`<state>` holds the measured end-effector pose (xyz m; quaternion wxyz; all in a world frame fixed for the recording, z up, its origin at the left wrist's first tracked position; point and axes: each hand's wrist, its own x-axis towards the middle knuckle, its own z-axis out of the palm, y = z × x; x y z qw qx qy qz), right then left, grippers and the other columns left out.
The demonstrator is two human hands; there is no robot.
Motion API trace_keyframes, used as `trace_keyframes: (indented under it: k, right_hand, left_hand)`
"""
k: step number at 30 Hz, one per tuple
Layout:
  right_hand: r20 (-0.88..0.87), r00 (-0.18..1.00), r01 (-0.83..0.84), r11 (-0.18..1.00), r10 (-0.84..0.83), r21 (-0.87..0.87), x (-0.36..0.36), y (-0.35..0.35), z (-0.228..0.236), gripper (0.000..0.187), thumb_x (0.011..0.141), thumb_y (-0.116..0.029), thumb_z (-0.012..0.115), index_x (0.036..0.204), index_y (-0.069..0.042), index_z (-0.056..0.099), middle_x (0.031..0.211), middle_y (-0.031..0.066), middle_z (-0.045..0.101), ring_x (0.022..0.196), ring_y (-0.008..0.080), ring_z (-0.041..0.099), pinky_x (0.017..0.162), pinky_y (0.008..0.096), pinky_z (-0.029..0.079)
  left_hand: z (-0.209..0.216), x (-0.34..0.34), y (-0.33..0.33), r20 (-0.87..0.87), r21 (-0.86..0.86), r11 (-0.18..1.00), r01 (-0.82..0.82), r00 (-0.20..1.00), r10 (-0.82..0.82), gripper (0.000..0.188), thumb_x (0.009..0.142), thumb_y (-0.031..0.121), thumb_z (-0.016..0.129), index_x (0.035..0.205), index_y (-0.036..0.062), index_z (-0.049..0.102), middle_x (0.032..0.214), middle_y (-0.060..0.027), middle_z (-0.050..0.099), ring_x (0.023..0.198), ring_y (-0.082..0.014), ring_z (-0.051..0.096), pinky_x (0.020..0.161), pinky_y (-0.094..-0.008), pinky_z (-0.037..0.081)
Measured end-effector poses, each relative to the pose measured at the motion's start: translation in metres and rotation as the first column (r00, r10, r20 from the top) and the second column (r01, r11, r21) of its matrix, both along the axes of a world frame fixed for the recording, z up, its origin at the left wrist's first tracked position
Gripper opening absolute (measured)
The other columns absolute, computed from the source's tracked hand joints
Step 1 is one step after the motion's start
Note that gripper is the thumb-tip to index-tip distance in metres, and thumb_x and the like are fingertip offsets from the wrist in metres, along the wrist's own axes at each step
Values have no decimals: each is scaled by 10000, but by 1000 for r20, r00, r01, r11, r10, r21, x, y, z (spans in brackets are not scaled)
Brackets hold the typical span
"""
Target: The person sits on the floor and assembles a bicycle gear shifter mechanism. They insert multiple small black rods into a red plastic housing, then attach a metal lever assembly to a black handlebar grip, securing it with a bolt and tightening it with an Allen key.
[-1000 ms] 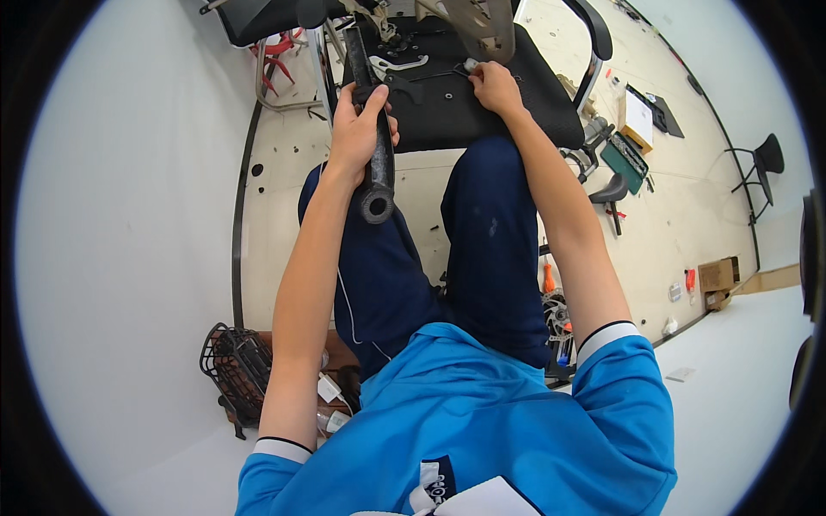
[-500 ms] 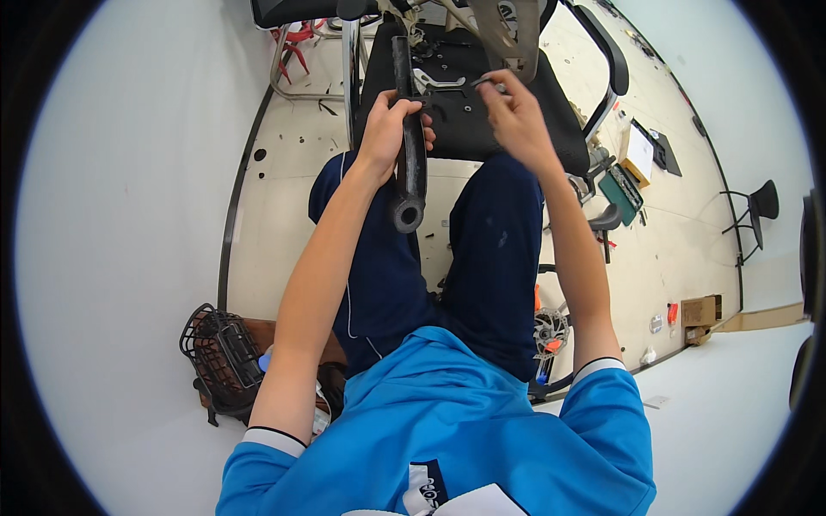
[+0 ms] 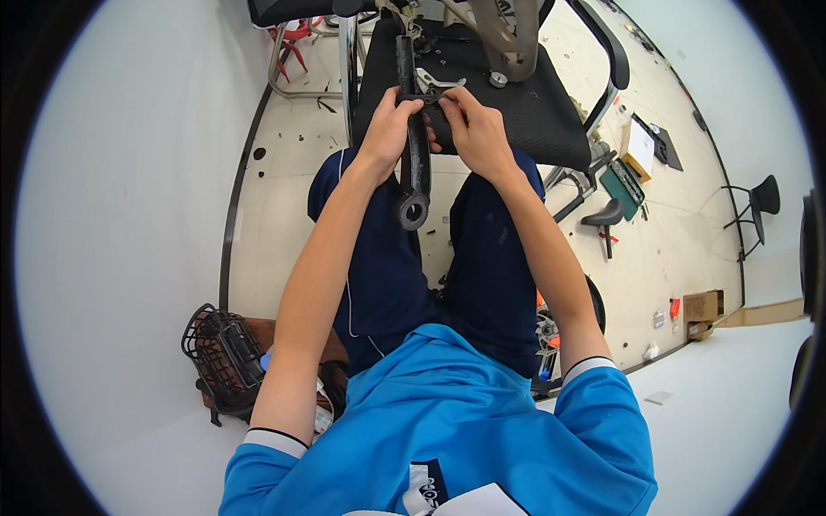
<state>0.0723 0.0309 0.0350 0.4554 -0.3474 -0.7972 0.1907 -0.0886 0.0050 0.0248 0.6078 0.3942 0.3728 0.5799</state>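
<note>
A long black metal tube [image 3: 416, 168] with a ring-shaped end hangs over the gap between my knees, its ring end toward me. My left hand [image 3: 390, 131] is wrapped round the tube at mid-length, with the thumb on top. Close beside it, my right hand [image 3: 478, 131] pinches a thin dark rod-like piece, its fingertips at the tube's right side. That piece reaches a small dark fitting [image 3: 415, 98] on the tube, partly hidden by my fingers. Just beyond my fingertips lies a silver lever [image 3: 437, 81] on the black chair seat [image 3: 538, 125].
A small round metal part [image 3: 497, 79] and a translucent grey piece [image 3: 509, 43] are on the seat. The chair's armrest [image 3: 607, 43] rises at the right. A green case [image 3: 621, 189], a bicycle saddle [image 3: 604, 213] and a black wire basket [image 3: 222, 353] lie on the floor.
My right hand has moved left and slightly down, bringing the thin dark piece to the tube. My left hand still holds the tube, which has turned slightly.
</note>
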Motion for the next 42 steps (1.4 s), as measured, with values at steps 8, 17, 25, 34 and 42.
trace_keyframes:
  k: [8,17,25,34,42]
  right_hand:
    - [132,991,-8,966,-27,258,2,9,-5,111,937,-124,585,1011,-42,578,762,189,645,670,364,646,569,426,486]
    - [539,842,-255,849,-41,463,16,33,12,247,854,-79,617,1100,-72,588,794,86,649,643,295,652,535,369,513]
    - [708,690,-568,718,149,402,34,61,34,361,817,-72,595,1175,-118,592,820,69,616,728,266,670,610,368,539]
    - [745,644,-586,737,172,336,36,52,32,422,805,-56,596,1224,-94,559,877,96,652,741,299,676,612,366,544]
    - [606,778,-390,882,164,263,19,44,18,184,854,-71,567,1035,-38,552,863,149,665,733,364,664,615,428,534]
  left_hand:
    - [-2,1,1,-91,-11,1000,1,996,-2,292,979,212,494,1200,42,407,817,-76,538,639,-169,601,540,-338,562]
    - [0,2,1,-236,-67,995,-68,970,51,301,1008,356,485,1133,82,483,778,-42,549,569,-134,566,457,-289,487]
    - [6,4,-3,-314,-131,989,74,943,-112,365,1037,409,429,1141,64,482,777,-44,542,572,-130,552,466,-287,483]
    - [6,4,-5,-313,-154,982,107,938,-151,360,1041,405,427,1091,54,484,775,-50,562,540,-127,557,468,-271,474]
    - [-2,6,6,-244,-140,988,-59,970,23,375,1033,395,444,1140,36,468,767,-62,549,577,-157,576,497,-312,519]
